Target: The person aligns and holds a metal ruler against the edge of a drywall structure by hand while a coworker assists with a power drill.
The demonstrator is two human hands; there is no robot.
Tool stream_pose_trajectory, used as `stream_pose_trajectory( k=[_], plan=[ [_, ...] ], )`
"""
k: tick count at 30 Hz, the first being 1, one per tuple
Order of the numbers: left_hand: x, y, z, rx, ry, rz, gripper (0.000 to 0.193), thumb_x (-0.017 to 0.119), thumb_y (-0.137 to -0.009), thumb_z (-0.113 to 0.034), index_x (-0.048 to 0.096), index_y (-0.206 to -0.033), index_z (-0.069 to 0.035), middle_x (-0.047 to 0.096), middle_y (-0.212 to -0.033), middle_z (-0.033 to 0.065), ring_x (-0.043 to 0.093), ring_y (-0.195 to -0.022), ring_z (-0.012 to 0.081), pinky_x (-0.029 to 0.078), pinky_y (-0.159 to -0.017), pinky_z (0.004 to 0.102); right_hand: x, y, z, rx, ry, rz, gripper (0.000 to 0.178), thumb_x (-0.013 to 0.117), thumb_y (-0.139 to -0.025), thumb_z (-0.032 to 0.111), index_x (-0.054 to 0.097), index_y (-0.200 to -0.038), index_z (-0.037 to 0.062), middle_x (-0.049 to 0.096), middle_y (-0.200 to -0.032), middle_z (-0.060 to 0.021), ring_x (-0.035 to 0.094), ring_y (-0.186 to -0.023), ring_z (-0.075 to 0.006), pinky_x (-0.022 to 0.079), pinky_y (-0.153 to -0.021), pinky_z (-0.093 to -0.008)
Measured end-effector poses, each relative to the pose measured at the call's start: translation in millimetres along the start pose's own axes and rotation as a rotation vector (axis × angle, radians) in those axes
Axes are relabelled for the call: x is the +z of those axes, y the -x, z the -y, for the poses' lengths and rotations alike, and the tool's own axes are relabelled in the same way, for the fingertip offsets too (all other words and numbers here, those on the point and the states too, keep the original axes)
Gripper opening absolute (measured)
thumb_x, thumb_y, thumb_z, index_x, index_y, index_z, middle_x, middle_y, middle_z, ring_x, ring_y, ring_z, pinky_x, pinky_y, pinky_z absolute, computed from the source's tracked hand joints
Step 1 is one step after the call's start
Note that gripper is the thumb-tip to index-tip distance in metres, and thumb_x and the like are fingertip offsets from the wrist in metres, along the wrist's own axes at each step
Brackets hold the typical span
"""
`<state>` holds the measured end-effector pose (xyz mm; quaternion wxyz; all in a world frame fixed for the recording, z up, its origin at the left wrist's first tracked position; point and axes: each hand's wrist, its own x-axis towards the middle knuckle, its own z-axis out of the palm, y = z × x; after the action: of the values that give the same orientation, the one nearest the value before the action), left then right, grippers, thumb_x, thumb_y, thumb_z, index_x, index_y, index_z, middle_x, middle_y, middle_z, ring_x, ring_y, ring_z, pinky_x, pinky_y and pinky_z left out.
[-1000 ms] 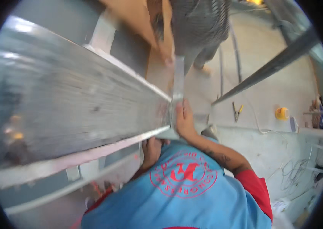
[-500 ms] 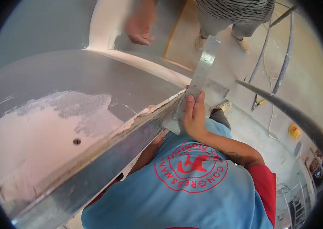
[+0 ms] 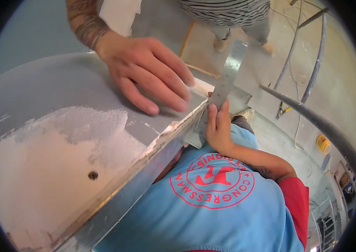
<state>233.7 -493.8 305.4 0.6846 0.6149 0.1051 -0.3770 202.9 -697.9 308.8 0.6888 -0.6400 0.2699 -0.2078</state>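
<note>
My right hand [image 3: 219, 130] is closed round a steel ruler [image 3: 229, 69], which stands up along the end of a grey board [image 3: 77, 75] with a metal-faced edge [image 3: 115, 206]. The ruler's far end sticks out past the board's corner. Beneath that edge a strip of my left forearm [image 3: 171, 163] shows; the board hides most of my left hand, fingers included. Another person's tattooed hand [image 3: 150, 71] reaches in from the upper left, its fingers loosely spread over the board near the corner. Whether they touch it I cannot tell. Pale filler [image 3: 56, 159] covers part of the board, round a small dark hole [image 3: 93, 175].
A person in a striped top [image 3: 228, 12] stands beyond the board. Metal poles [image 3: 312, 117] cross the right side. On the floor lie yellow-handled pliers [image 3: 283, 111], a pale cable [image 3: 298, 130] and a yellow tub [image 3: 323, 144].
The other person's hand has come down and nearer, from beyond the board to above its corner. The striped-top person appears further left. My right hand keeps its grip on the ruler.
</note>
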Motion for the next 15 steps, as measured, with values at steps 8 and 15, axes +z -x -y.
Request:
stream_pose_trajectory(
  k=[8, 15],
  plan=[
    [16.7, -14.6, -2.3, 0.049, 0.047, 0.018, 0.050, 0.046, -0.100, -0.037, 0.037, -0.140, -0.008, 0.046, -0.140, 0.0111, 0.052, -0.122, 0.0280, 0.047, -0.096, 0.0472, -0.4, 1.0, -9.5, 0.045, -0.048, 0.047, 0.035, 0.039, -0.103, 0.018, 0.037, -0.129, -0.0052, 0.059, -0.106, -0.0214, 0.058, -0.098, -0.0315, 0.044, -0.087, -0.0366],
    [12.1, -19.5, 1.8, 0.329, -0.851, -0.085, 0.068, 0.068, -0.077, -0.007, 0.037, -0.138, 0.000, 0.049, -0.132, 0.0132, 0.054, -0.115, 0.0302, 0.047, -0.099, 0.0403, -28.9, 0.4, 10.4, 0.404, -0.194, 0.378, 0.051, 0.049, -0.100, 0.025, 0.027, -0.136, -0.0036, 0.061, -0.097, -0.0158, 0.065, -0.070, -0.0203, 0.051, -0.062, -0.0287]
  ],
)
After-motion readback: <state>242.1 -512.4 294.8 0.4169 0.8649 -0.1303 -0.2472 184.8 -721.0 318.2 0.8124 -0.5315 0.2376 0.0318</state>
